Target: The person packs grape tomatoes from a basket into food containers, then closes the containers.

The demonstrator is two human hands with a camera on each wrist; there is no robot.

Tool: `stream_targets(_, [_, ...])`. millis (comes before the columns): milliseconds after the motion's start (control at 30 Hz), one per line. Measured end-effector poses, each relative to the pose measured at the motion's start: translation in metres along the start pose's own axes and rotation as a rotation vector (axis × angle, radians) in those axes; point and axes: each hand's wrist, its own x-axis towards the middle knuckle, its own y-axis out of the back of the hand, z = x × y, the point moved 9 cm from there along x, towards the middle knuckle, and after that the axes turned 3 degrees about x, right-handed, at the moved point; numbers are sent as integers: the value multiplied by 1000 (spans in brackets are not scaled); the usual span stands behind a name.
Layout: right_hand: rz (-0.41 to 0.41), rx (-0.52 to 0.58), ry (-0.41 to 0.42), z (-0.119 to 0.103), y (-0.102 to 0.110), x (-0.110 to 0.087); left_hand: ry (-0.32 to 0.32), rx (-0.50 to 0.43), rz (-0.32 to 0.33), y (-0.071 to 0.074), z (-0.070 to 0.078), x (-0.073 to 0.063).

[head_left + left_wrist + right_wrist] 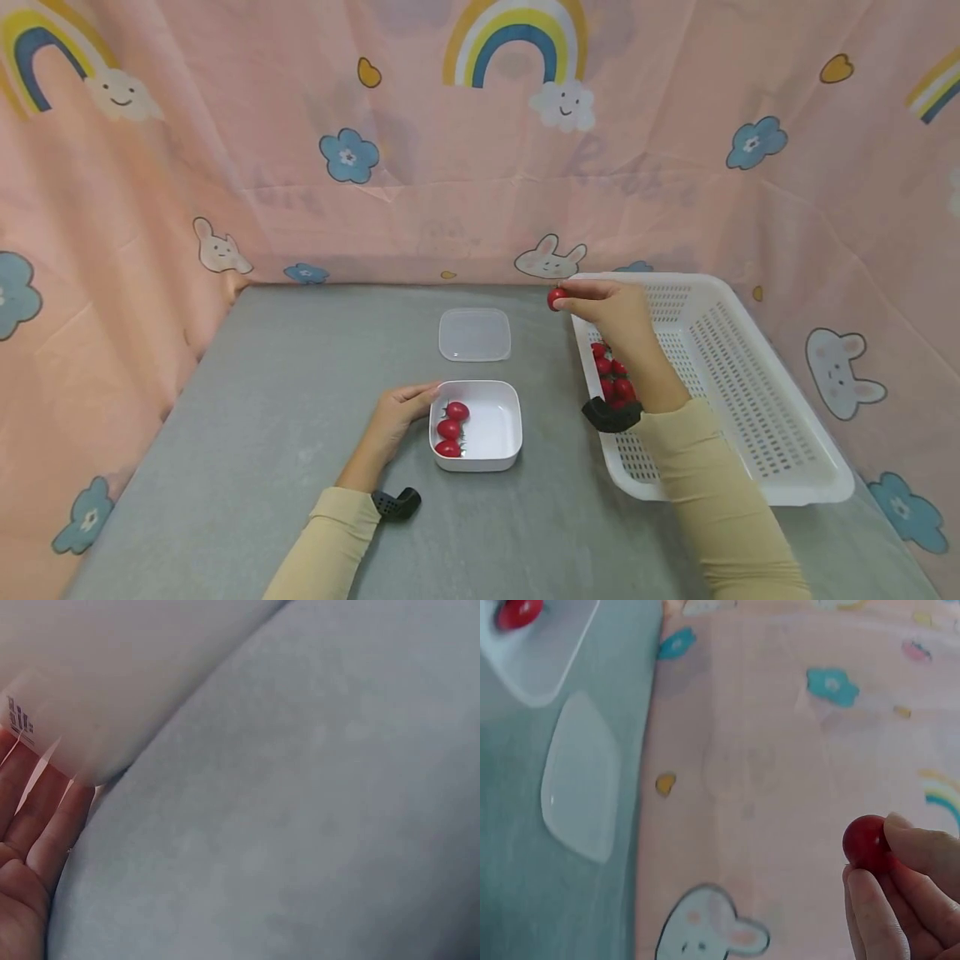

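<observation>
On the grey tabletop point(300, 392), my left hand point(393, 418), fingers point(61, 832) extended, touched the square white plastic container point(495, 423) bearing three oval red tomatoes point(450, 429). My right hand point(621, 321) pinched one glossy red tomato point(555, 298) beside the white perforated plastic basket point(765, 400).

Patterned pink cloth point(427, 200) hangs behind and beside the grey table point(300, 375).

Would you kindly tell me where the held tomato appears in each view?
Head: the held tomato is just right of centre, mid-height.
Left wrist: not in it.
Right wrist: lower right, in the right hand.
Shared landmark: the white box, in all three views.
</observation>
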Motion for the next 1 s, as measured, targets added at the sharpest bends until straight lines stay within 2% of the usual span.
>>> stream_targets(267, [-113, 83, 12, -14, -43, -19, -3, -21, 25, 1, -1, 1])
stream_targets(533, [-180, 113, 19, -18, -73, -37, 7, -35, 17, 0, 0, 1])
stream_targets(800, [-198, 126, 19, -12, -92, -53, 0, -21, 12, 0, 1, 0])
stream_targets(1000, [-164, 115, 28, -1, -104, -61, 8, -17, 12, 0, -2, 2])
